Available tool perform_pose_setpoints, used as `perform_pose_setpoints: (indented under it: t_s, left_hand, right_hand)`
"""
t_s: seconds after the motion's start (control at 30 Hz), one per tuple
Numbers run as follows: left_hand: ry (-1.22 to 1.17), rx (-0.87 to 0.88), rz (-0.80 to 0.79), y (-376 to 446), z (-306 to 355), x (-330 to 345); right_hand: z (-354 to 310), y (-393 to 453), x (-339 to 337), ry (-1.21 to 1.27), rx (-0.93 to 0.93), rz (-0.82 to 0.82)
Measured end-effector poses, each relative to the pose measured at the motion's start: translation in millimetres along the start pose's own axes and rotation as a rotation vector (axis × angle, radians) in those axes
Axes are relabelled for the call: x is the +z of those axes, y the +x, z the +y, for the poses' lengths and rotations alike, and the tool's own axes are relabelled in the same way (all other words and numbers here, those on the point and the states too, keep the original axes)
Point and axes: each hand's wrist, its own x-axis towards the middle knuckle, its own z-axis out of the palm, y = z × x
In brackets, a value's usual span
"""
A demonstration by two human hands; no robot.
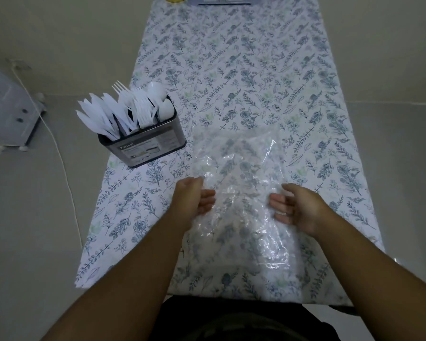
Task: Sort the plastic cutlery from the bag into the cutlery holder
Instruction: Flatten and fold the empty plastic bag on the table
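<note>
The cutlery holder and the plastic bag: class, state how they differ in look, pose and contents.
The cutlery holder is opaque metal with a label; the plastic bag is clear, showing the tablecloth through it. The holder stands upright; the bag lies flat and crumpled. The holder is packed with white cutlery; the bag looks empty. Both rest on the tablecloth.

Floral-clothed table, beige floor, white cord, dim light

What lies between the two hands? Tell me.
In the head view, only the clear plastic bag on the floral tablecloth lies between left hand and right hand.
</note>
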Motion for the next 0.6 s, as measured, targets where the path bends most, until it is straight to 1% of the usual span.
perform_pose_setpoints:
  t_s: [0.07,0.13,0.23,0.3,0.33,0.37,0.43,0.47,0.53,0.6]
  left_hand:
    - [-0.031,-0.052,-0.036,-4,0,-2]
    - [-0.164,-0.068,-0.069,-4,-6,-9]
    - [-0.285,-0.05,-0.101,-5,-18,-25]
    - [-0.358,-0.068,-0.143,-9,-22,-35]
    - [-0.312,-0.073,-0.15,-12,-23,-40]
    - [-0.188,-0.058,-0.172,-13,-25,-45]
    - [0.077,0.018,-0.275,-17,-28,-55]
    - [0.165,0.063,-0.318,-20,-29,-58]
    - [0.347,0.201,-0.318,-27,-31,-62]
    - [0.538,0.369,-0.26,-34,-35,-57]
  right_hand:
    - [-1,2,-5,0.008,0.026,0.023]
    - [2,4,-11,0.045,0.028,0.021]
    - [12,4,-22,0.105,-0.031,-0.02]
    - [20,5,-31,0.146,-0.045,-0.057]
    - [23,3,-34,0.158,-0.028,-0.098]
    - [25,-2,-36,0.14,-0.012,-0.152]
    - [27,-7,-40,-0.05,-0.067,-0.225]
    - [29,-10,-40,-0.176,-0.125,-0.223]
    - [33,-12,-38,-0.381,-0.198,-0.131]
    - [37,-16,-29,-0.494,-0.227,-0.009]
